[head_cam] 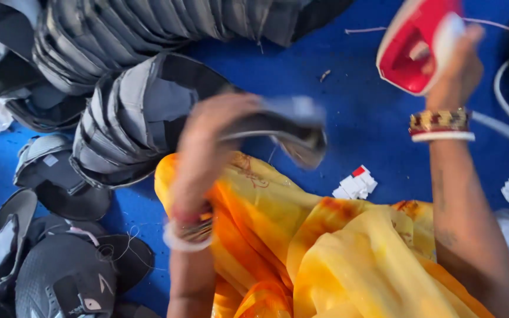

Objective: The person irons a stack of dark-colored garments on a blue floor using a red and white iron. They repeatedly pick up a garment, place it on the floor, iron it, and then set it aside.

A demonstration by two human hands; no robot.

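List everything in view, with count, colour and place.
shoe pieces: many, grey and black, stacked top left and loose at lower left
blue mat: one, under everything
iron: one, red and white, top right
cord: one, white, right edge
small tags: one pile, white and red, centre right
yellow-orange cloth: one, bottom centre, over the lap
left hand: grip on a grey shoe piece, blurred
right hand: grip on the iron
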